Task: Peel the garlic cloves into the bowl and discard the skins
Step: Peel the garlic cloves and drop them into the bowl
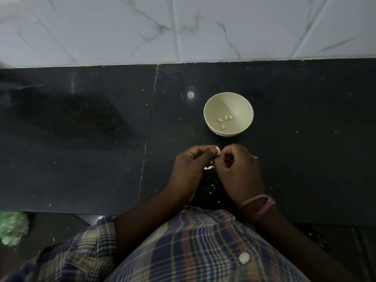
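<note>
Already four peeled cloves (225,120) lie in the pale bowl (209,106), right of centre on the dark tabletop (81,139). Just below the bowl, both hands work a fifth: the left hand (191,167) pinches a garlic clove (279,150) at its fingertips, while the right hand (238,169), fingers curled, seems to pick at its skin. Skin scraps (208,167) litter the tabletop beneath the hands, not yet discarded. How many unpeeled cloves remain cannot be told.
</note>
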Demonstrator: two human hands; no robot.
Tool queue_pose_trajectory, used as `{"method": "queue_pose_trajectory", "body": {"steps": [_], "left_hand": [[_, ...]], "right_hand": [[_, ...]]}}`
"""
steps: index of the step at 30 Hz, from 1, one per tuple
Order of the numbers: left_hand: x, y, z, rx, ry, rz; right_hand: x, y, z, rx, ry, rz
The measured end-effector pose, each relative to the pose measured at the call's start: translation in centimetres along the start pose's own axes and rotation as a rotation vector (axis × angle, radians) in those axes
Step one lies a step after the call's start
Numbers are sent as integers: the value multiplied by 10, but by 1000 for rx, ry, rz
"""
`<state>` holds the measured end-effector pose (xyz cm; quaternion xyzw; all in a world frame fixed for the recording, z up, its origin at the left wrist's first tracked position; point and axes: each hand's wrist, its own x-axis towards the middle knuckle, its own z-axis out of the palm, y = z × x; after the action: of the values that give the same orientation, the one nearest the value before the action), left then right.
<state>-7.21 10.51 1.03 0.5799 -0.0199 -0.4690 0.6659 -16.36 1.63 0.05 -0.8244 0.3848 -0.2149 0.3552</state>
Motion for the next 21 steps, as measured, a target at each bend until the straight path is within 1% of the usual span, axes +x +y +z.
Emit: {"method": "queue_pose_trajectory", "body": {"steps": [4,7,12,16,21], "left_hand": [[2,0,-3,21,-6,-8],[2,-2,-4,-38,0,-44],[2,-3,-2,-80,-45,-44],[2,-5,-4,-41,-31,-37],[2,-5,-5,-59,-58,-39]], "right_hand": [[0,-1,-2,13,-16,-13],[-2,-1,-3,57,-30,7],[-2,-1,-2,75,17,36],[1,4,-7,67,78,44],[1,8,-8,70,34,19]]}}
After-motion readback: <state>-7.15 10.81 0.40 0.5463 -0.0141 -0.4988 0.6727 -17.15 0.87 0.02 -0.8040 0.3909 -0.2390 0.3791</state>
